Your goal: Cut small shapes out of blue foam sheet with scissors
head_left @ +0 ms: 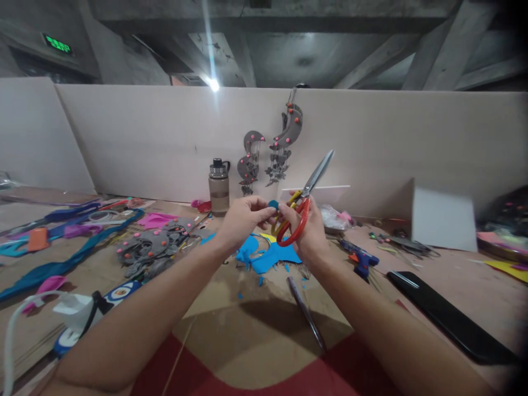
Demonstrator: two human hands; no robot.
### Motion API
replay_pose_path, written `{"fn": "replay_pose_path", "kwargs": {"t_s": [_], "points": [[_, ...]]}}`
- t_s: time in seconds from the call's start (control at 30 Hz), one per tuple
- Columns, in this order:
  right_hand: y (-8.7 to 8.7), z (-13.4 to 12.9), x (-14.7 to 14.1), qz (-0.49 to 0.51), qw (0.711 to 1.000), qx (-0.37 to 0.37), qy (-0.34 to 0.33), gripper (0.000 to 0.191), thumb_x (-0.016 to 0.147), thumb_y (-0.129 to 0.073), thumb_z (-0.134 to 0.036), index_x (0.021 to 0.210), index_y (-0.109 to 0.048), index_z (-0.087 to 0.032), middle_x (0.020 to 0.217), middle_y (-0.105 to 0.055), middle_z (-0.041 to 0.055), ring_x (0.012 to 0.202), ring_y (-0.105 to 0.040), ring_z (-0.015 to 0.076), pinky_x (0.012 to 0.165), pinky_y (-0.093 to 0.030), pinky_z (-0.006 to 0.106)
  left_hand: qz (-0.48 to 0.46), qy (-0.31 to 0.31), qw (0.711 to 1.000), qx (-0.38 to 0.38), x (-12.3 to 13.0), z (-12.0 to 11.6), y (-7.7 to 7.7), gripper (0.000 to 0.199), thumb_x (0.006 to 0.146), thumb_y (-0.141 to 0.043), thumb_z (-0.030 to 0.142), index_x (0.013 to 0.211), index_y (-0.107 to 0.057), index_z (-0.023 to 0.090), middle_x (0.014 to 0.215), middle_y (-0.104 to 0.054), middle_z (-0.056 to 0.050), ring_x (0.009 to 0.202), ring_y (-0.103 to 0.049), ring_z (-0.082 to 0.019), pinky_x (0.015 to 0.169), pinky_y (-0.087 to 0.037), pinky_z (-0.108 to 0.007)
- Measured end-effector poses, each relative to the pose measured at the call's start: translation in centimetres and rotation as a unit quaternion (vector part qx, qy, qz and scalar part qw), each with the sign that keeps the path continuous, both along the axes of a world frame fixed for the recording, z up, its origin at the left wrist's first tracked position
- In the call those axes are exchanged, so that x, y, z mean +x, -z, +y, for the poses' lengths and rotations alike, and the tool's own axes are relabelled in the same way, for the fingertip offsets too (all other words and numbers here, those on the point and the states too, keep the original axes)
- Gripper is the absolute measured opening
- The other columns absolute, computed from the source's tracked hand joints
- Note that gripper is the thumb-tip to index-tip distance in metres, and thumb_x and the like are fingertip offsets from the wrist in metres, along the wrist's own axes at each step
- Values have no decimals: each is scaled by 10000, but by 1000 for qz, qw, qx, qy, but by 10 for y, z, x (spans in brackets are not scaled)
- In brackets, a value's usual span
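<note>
Between the fingertips of both hands is a small dark blue piece (273, 204), perhaps felt; its exact shape is too small to tell. My left hand (246, 217) pinches it from the left. My right hand (308, 223) meets it from the right and also holds scissors (317, 175), with one red and one yellow handle and the blades pointing up and to the right. Beneath the hands lie cut bright blue sheets (270, 257) with small blue scraps around them. A pen-like stick (306, 313) rests on the table nearer to me.
A water bottle (219, 188) stands at the back. Grey moon-shaped hangings (291, 129) are on the wall. Grey pieces with pink dots (152, 245) lie left, above a power strip (68, 338). To the right are a blue glue gun (363, 259) and a black phone-like slab (449, 316).
</note>
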State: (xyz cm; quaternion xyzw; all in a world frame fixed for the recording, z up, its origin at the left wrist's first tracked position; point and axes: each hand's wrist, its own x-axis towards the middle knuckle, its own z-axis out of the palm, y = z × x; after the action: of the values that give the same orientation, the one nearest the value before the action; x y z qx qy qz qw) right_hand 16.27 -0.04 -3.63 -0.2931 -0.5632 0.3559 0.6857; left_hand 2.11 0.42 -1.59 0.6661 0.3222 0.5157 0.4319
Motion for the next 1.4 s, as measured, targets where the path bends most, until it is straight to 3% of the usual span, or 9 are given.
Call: {"fn": "replay_pose_path", "kwargs": {"t_s": [0.1, 0.23, 0.53, 0.7, 0.83, 0.93, 1.4], "points": [[1, -2, -3, 65, 998, -16, -7, 509, 706, -722, -368, 1102, -426, -249, 868, -578, -20, 678, -604, 123, 659, -540, 292, -63, 13, 998, -18, 6, 1, 6, 241, 728, -744, 304, 859, -655, 122, 693, -685, -33, 622, -617, -117, 582, -461, -231], [2, -7, -6, 67, 998, 5, -1, 481, 720, -714, -391, 1078, -426, -249, 863, -584, -22, 660, -596, 111, 639, -529, 269, -98, 13, 995, -20, 10, -1, 8, 242, 728, -754, 323, 819, -667, 117, 674, -675, -21, 589, -591, -95, 591, -461, -228], [-10, -8, 4, 16, 997, -9, -70, 509, 680, -720, -312, 1125, -477, -260, 813, -574, -41, 615, -512, 97, 583, -436, 249, -88, 32, 993, -70, -11, 1, -12, 208, 699, -764, 254, 670, -602, 127, 552, -632, -14, 489, -539, -74, 521, -407, -204], [-12, -3, 17, -98, 990, -55, -89, 477, 695, -620, -209, 1147, -481, -270, 915, -632, -2, 774, -574, 144, 674, -472, 271, -103, 24, 992, -75, -30, 9, -22, 212, 690, -778, 283, 705, -636, 125, 602, -659, -31, 537, -578, -78, 510, -397, -180], [-18, -7, 19, -235, 965, -71, -97, 272, 802, -613, -384, 985, -538, -197, 763, -582, -5, 631, -533, 130, 566, -438, 258, -105, 4, 992, -73, -40, 13, -26, 243, 646, -806, 292, 705, -644, 121, 692, -699, -65, 558, -603, -90, 457, -356, -173], [-25, -18, 17, -302, 946, -57, -103, 300, 835, -598, -476, 856, -528, -185, 634, -498, -35, 544, -466, 113, 517, -387, 249, -116, 2, 989, -93, -43, 15, -28, 218, 636, -799, 254, 706, -645, 117, 709, -706, -75, 554, -600, -90, 444, -338, -170], [-29, -29, 15, -387, 918, -20, -77, 396, 870, -554, -555, 704, -483, -203, 570, -484, -21, 532, -428, 123, 537, -350, 253, -104, 20, 988, -108, -47, 19, -27, 169, 661, -761, 220, 696, -630, 118, 718, -710, -80, 548, -597, -81, 447, -315, -170]]}}
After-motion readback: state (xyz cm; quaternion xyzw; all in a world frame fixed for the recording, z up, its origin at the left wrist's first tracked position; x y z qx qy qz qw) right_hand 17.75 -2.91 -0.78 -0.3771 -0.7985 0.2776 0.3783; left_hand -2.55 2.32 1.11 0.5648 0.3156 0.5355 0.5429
